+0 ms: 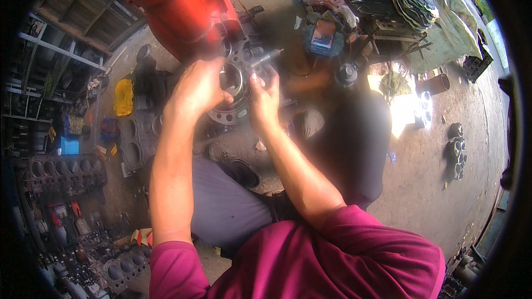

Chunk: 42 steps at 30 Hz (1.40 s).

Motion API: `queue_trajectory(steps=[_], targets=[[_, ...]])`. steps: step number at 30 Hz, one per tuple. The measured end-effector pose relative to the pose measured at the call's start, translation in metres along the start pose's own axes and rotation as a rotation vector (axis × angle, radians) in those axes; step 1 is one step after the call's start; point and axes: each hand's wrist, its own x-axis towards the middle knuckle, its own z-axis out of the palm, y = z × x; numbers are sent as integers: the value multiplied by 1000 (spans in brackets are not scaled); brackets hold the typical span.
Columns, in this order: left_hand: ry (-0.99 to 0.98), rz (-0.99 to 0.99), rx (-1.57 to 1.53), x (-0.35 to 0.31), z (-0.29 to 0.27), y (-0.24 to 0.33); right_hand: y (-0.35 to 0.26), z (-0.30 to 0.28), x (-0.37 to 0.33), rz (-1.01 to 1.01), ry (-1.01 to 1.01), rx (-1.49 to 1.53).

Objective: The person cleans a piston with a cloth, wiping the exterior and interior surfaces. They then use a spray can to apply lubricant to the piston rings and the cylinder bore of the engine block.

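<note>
My left hand grips the left rim of a round grey metal housing with a ring of bolt holes. That housing sits at the end of a red engine body. My right hand rests against the housing's right side, fingers curled, just below a short metal tool or shaft. Whether the right hand holds that tool is blurred. Both forearms reach up from my maroon sleeves.
Grey engine blocks lie on the left and lower left. A yellow rag lies by another block. A cluttered bench with gaskets stands at the back right. Cylinder sleeves sit on the concrete floor at right.
</note>
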Motion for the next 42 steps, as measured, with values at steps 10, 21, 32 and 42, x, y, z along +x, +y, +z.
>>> queue_trajectory(steps=[10, 21, 32, 42], targets=[[-9, -9, 0, 0, -1, 1, 0, -1, 1, 7, -8, 8], [-8, 9, 14, 1, 2, -4, 0, 4, -2, 1, 19, 50], [-14, -14, 31, 0, -2, 2, -2, 4, -2, -5, 30, 52], [4, -4, 63, 0, 1, -1, -1, 3, -4, -22, 24, 38]])
